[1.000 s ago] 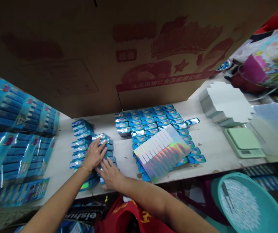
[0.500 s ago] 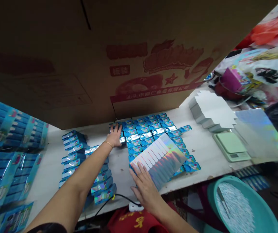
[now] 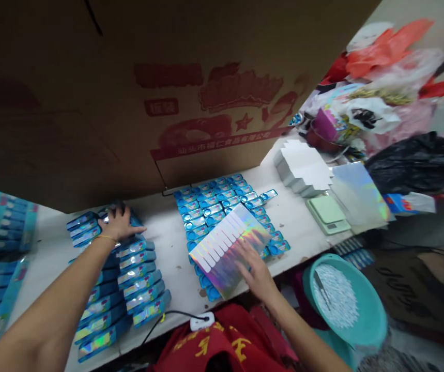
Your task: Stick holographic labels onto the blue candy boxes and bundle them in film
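My left hand [image 3: 116,225] is spread over blue shiny packs at the back of the left rows, its fingers and thumb straddling them. The packs under the palm are mostly hidden. Nearer to me, blue packs [image 3: 140,279] stand in two tight rows. My right hand [image 3: 256,268] lies with fingers apart on the lower right part of a shiny rainbow-silver sheet [image 3: 225,243] with white strips along one side. This sheet rests on a grid of flat blue packs [image 3: 212,209] and covers part of it.
A large cardboard carton [image 3: 214,119] walls off the back. To the right are a stack of white cards [image 3: 307,165], a green scale [image 3: 327,212] and another silver sheet [image 3: 359,194]. A teal basin [image 3: 365,330] of small white pieces stands below. A white socket [image 3: 202,321] lies at the front edge.
My left hand has moved from the grid's left edge to the left rows, apparently with packs under it. My right hand has shifted from the sheet's left corner to its right part. The view has swung right.
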Demonstrator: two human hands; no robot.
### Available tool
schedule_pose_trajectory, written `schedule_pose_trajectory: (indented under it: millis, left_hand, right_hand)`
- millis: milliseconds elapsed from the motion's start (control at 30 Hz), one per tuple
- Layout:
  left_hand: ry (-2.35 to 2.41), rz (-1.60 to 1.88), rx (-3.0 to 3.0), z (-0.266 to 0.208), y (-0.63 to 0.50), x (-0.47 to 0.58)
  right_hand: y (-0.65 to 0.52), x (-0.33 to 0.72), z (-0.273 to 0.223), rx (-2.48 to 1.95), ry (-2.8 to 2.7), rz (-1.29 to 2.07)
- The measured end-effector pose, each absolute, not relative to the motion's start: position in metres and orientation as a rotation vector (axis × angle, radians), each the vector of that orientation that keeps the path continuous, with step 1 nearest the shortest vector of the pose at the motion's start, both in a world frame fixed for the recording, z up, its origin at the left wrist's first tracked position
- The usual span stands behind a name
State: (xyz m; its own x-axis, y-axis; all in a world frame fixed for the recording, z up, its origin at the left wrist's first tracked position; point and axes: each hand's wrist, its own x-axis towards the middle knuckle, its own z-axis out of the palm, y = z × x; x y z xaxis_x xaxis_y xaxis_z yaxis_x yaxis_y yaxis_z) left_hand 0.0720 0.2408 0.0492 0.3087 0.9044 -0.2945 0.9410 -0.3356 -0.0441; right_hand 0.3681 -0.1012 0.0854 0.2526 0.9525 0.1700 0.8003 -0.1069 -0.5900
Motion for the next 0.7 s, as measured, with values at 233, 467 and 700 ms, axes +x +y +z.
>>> schedule_pose_trajectory:
  millis: [233, 467, 700]
  left_hand:
    - [0.896, 0.036, 2.445, 0.077, 0.115, 0.224]
    - [1.235, -0.089, 2.154, 0.069, 0.06, 0.314]
    - [1.283, 0.012, 2.054, 0.09, 0.046, 0.351]
  right_hand:
    - [-0.025, 0.457, 0.079, -1.972, -1.661, 0.085]
    - [0.013, 0.499, 0.05, -1.842, -2.253, 0.119]
    - [-0.016, 0.559, 0.049, -1.588, -2.347, -0.051]
